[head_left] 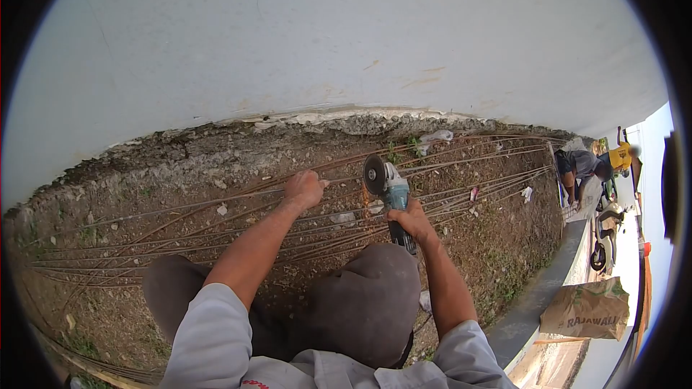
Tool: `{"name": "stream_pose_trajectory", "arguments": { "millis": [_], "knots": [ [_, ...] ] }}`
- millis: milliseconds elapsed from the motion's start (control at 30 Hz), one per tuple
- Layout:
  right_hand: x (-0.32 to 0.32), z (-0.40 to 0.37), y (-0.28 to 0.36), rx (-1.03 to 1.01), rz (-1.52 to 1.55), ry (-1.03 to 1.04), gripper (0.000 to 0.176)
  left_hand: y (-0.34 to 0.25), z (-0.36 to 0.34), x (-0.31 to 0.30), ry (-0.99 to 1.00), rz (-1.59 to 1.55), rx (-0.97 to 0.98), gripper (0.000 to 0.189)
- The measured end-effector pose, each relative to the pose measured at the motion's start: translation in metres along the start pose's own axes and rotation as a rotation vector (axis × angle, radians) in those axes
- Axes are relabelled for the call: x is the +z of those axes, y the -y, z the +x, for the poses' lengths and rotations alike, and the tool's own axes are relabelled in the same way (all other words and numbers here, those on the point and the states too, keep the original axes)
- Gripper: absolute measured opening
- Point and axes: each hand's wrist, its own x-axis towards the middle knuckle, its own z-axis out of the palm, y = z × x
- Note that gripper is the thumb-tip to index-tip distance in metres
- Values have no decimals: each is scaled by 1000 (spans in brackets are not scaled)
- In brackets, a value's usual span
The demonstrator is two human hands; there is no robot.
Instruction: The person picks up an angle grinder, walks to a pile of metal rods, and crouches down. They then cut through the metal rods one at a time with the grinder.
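My right hand (412,220) is wrapped round the body of a teal and black angle grinder (397,198). The grinder's dark disc (375,174) points up and left, at a long thin metal rod, and orange sparks show just below it. To the left, my left hand (306,189) is closed on a rod (268,192) of the same run. Many long, partly rusty rods (173,245) lie across the soil beneath both hands, above my knees.
A pale wall (346,43) with a rough broken base runs along the far side. At the right are two people (577,166), a motorcycle (604,238), a low concrete edge (530,302) and a brown sack (587,310). Stones and plastic scraps (435,140) lie about.
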Motion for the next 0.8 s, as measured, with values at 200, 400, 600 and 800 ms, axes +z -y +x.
{"name": "stream_pose_trajectory", "arguments": {
  "millis": [200,400,600,800],
  "knots": [
    [-1,-2,1,-27,35,35,55,0,2,0,-15,4,-4,46],
    [1,-8,22,-28,51,29,51,0,2,1,-28,3,2,47],
    [1,-1,29,-59,-28,-27,48,0,2,0,-2,4,-4,47],
    [2,-3,31,-62,-10,-31,47,2,2,3,-33,17,18,47]
  ]
}}
